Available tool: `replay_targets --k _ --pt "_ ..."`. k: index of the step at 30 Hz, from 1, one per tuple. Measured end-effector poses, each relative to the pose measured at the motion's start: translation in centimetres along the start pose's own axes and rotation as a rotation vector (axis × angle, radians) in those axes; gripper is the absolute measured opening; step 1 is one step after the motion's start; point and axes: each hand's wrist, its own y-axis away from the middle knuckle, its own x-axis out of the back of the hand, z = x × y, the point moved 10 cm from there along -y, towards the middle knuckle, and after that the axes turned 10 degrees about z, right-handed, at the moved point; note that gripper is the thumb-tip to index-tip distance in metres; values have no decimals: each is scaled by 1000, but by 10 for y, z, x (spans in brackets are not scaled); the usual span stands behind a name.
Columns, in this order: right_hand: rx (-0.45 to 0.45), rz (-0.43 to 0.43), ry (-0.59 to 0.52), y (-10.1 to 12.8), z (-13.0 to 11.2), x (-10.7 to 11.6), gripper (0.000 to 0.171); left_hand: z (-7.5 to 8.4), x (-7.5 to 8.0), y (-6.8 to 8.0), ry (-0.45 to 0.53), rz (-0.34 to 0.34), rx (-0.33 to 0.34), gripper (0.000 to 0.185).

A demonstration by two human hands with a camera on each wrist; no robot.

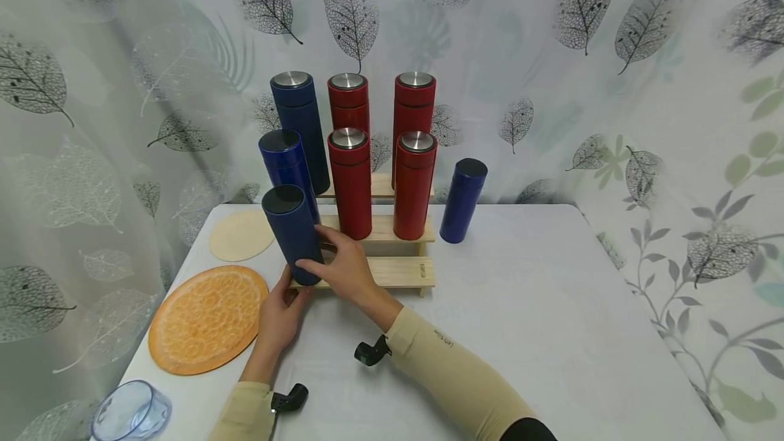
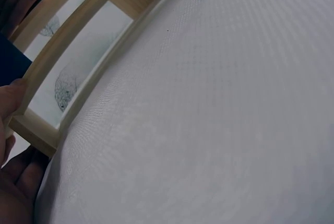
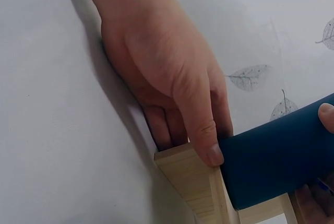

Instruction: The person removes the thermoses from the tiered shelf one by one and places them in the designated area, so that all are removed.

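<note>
A dark blue thermos bottle [image 1: 290, 230] stands at the left end of the lowest step of a tiered wooden rack [image 1: 398, 272], leaning a little in the head view. My right hand [image 1: 350, 265] grips the bottle's lower part from the right, fingers behind and thumb in front. At the rack's front left corner, my left hand [image 1: 278, 315] pinches the end of the lowest step. In the right wrist view, the left thumb [image 3: 213, 153] lies on the wood beside the base of the bottle [image 3: 276, 156]. The left wrist view shows only part of each hand.
Behind stand a brighter blue bottle [image 1: 288, 160], a tall blue one [image 1: 300, 128] and several red bottles [image 1: 350, 189] on upper steps. Another blue bottle [image 1: 463, 201] is right of the rack. Leftward lie an orange round mat [image 1: 208, 318], a beige disc [image 1: 241, 235] and a glass bowl [image 1: 131, 414].
</note>
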Motion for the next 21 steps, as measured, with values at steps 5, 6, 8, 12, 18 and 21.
replay_targets --k 5,6,8,12,18,21 --pt "7 4 -17 0 0 0 72 2 1 1 -20 16 -23 73" --pt "7 6 -22 0 -1 1 72 3 1 1 -23 19 -29 73" --pt "11 10 -25 0 -1 1 71 4 2 1 -25 24 -45 73" --pt "19 9 -18 1 -3 2 71 9 4 1 -2 25 -90 74" --pt "42 21 -13 1 -9 8 72 14 5 -1 13 26 -160 73" --pt "37 26 -4 3 -11 13 72 15 2 1 -6 10 -171 69"
